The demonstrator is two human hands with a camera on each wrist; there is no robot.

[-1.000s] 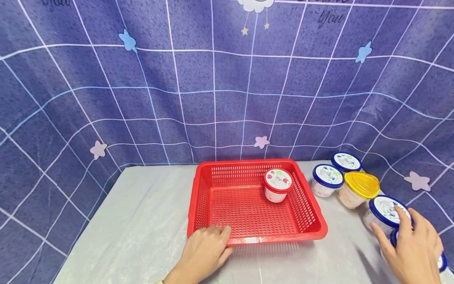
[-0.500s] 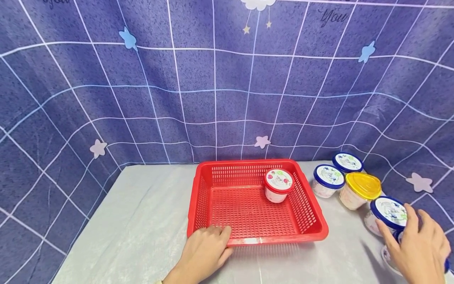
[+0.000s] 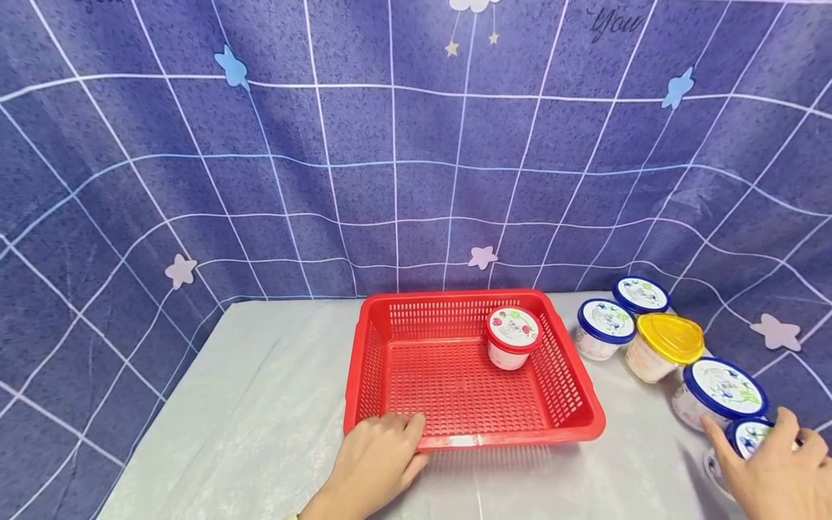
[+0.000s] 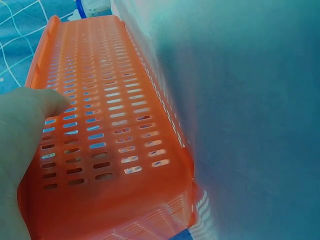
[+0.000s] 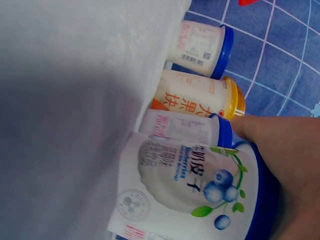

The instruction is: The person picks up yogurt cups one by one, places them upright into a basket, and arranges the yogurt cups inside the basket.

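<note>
My left hand [image 3: 380,460] grips the near rim of a red perforated plastic basket [image 3: 520,438], its thumb lying on the outer wall in the left wrist view. Inside, toward the back right, stands a red-lidded tub [image 3: 513,334]. At the far right my right hand [image 3: 780,473] is around a blue-lidded tub [image 3: 749,436], thumb at one side of the lid and fingers spread at the other. The right wrist view shows a tub's blueberry label [image 5: 185,185] close up; the fingertips are hidden there, and firm contact cannot be made out.
Beyond the right hand stand a larger blue-lidded tub [image 3: 724,388], a yellow-lidded tub [image 3: 669,339] and two more blue-lidded tubs, near one [image 3: 606,323] and far one [image 3: 641,295]. A blue grid-patterned curtain [image 3: 416,188] hangs behind the pale table [image 3: 260,404].
My right hand has moved right and toward me, from over the larger blue-lidded tub to the blue-lidded tub in front of it. The left hand keeps its hold on the basket.
</note>
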